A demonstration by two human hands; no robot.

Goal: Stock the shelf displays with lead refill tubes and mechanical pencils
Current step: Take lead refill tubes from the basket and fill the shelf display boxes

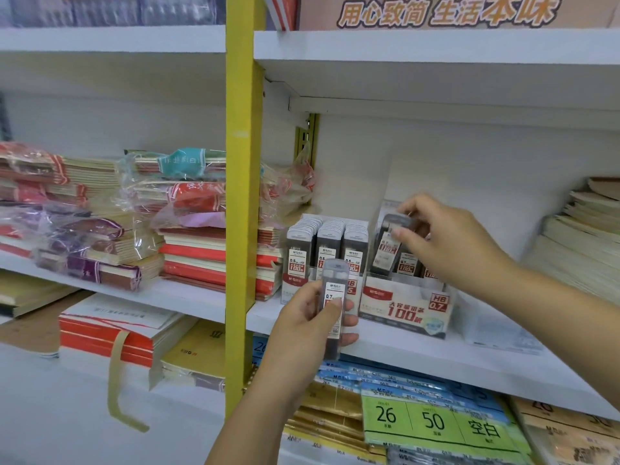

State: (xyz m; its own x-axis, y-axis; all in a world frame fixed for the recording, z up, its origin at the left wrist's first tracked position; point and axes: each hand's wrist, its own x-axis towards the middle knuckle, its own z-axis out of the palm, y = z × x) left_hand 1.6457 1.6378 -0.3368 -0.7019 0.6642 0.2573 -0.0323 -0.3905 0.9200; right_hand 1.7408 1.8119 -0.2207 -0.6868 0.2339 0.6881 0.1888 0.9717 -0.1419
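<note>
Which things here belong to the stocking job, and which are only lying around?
Job: grey plastic lead tube in left hand; matching tube in right hand; clear 0.7 display box; full 0.5 box.
Idle: plastic-wrapped notebook stacks; green paper pack; yellow metal post.

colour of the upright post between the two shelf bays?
Yellow; the upright post shows plainly in the head view.

The one view looks from the person's head, close to a white shelving unit, facing it almost square-on and tipped slightly down. Its wide lens bows the boards towards the picture's edges. The yellow upright (240, 196) runs top to bottom just left of centre. The middle shelf (436, 357) crosses mid-picture, with the upper board (436, 62) far above. Both forearms enter from the near bottom edge, with the left hand (302, 327) central and the right hand (449, 243) farther right.
</note>
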